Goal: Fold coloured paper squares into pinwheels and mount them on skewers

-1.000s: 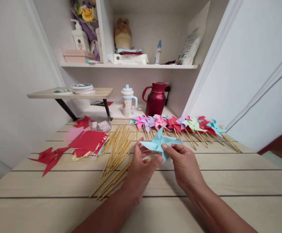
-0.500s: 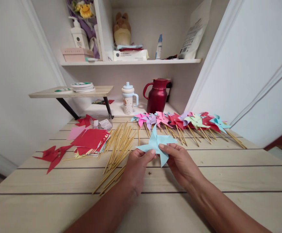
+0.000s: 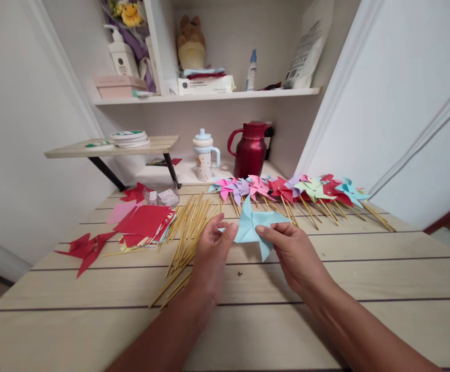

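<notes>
A light blue paper pinwheel point(image 3: 250, 227) is held above the table between my hands. My right hand point(image 3: 296, 250) pinches it, thumb pressed near its centre and the other fingers behind. At its left point, my left hand point(image 3: 211, 253) has its thumb and fingers apart; whether they still touch the paper is hard to tell. Beside my left hand lies a loose pile of thin wooden sticks point(image 3: 188, 235). A stack of coloured paper squares point(image 3: 143, 226), red on top, sits further left. Near it rests a red folded paper pinwheel point(image 3: 88, 250).
Finished pinwheels on sticks point(image 3: 279, 188) lie in a row along the back. Behind them stand a dark red jug point(image 3: 250, 152) and a white cup point(image 3: 204, 160). At left, a small raised wooden shelf point(image 3: 155, 144) carries tape rolls point(image 3: 129, 138).
My left thumb and fingers have come apart and shifted left from the pinwheel's middle. The right hand, still pinching the pinwheel, has moved slightly right.
</notes>
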The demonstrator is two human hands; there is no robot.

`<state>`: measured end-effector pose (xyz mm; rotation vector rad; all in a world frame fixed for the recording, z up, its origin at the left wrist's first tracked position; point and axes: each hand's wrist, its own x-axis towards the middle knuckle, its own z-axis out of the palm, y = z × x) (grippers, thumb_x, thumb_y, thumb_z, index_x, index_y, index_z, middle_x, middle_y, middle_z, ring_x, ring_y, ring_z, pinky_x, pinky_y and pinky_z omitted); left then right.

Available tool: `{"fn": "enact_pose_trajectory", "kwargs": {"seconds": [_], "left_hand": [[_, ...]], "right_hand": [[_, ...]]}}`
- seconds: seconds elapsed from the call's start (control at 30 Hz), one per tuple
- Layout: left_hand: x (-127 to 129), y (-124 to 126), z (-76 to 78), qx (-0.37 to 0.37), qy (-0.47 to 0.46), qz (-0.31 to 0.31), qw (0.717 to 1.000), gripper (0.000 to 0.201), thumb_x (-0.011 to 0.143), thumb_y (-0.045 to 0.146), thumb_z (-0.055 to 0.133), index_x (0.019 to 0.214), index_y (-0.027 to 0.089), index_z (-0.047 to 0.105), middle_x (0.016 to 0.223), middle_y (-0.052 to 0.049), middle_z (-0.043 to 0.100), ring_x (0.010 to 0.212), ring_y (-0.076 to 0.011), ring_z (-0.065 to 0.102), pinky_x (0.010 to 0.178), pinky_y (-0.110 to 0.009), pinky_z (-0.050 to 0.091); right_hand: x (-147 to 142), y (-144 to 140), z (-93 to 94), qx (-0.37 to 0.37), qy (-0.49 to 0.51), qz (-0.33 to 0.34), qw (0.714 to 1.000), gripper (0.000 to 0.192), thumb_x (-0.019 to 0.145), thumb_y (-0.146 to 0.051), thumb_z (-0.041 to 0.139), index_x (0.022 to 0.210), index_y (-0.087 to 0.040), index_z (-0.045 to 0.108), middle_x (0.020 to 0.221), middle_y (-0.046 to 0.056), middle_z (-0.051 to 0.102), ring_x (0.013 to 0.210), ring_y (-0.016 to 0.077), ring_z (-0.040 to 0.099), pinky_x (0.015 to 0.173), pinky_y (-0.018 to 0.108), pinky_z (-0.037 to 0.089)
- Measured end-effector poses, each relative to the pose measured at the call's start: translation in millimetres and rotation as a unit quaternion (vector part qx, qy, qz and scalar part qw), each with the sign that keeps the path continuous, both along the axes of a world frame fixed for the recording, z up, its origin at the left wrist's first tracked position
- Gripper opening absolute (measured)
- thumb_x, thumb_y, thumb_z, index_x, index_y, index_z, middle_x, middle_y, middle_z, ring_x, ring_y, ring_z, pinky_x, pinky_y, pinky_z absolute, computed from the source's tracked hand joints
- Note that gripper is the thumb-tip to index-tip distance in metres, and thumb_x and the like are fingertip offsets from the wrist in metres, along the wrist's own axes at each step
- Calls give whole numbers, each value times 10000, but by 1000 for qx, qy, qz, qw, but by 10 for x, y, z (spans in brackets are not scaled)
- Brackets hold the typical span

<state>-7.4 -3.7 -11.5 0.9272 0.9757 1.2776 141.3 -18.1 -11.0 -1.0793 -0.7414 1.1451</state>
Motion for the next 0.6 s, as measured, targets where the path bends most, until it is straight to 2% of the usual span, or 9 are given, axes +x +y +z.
{"fn": "enact_pose_trajectory", "kwargs": {"seconds": [0.1, 0.2, 0.3, 0.47, 0.6], "left_hand": [[-53, 32, 4, 17, 26, 0, 1000, 560, 734, 461, 779, 1204, 182, 657, 1161, -124, 693, 1045, -233, 647, 928, -344, 463], [-75, 28, 24, -6, 69, -12, 997, 396, 665, 398, 830, 981, 174, 746, 964, -98, 741, 885, -220, 674, 838, -336, 486], [-68, 1, 61, -34, 88, -17, 995, 336, 621, 373, 850, 883, 181, 763, 803, -63, 740, 759, -202, 664, 765, -325, 484], [-56, -11, 65, -29, 50, -53, 997, 272, 681, 412, 803, 787, 164, 764, 767, -47, 731, 692, -167, 624, 731, -298, 457], [-65, 5, 33, -34, -5, -96, 995, 281, 741, 417, 753, 726, 136, 750, 710, -48, 702, 634, -136, 572, 700, -281, 425]], "right_hand": [[-9, -5, -18, 2, -20, -3, 1000, 260, 571, -328, 894, 639, -191, 685, 612, -8, 653, 576, 135, 547, 566, 271, 408], [-14, -9, -34, -3, -49, -8, 999, 268, 586, -351, 886, 633, -189, 679, 594, -18, 623, 555, 122, 515, 532, 260, 378], [-12, -12, -50, -7, -86, -3, 996, 277, 605, -386, 872, 652, -183, 688, 607, -14, 632, 556, 123, 510, 533, 262, 370], [-14, -14, -55, -19, -127, 49, 991, 297, 618, -419, 854, 642, -169, 695, 562, -12, 622, 500, 112, 470, 488, 263, 320], [-29, -16, -39, -34, -109, 62, 991, 320, 576, -415, 875, 608, -170, 671, 539, -11, 610, 488, 113, 475, 475, 260, 338]]}}
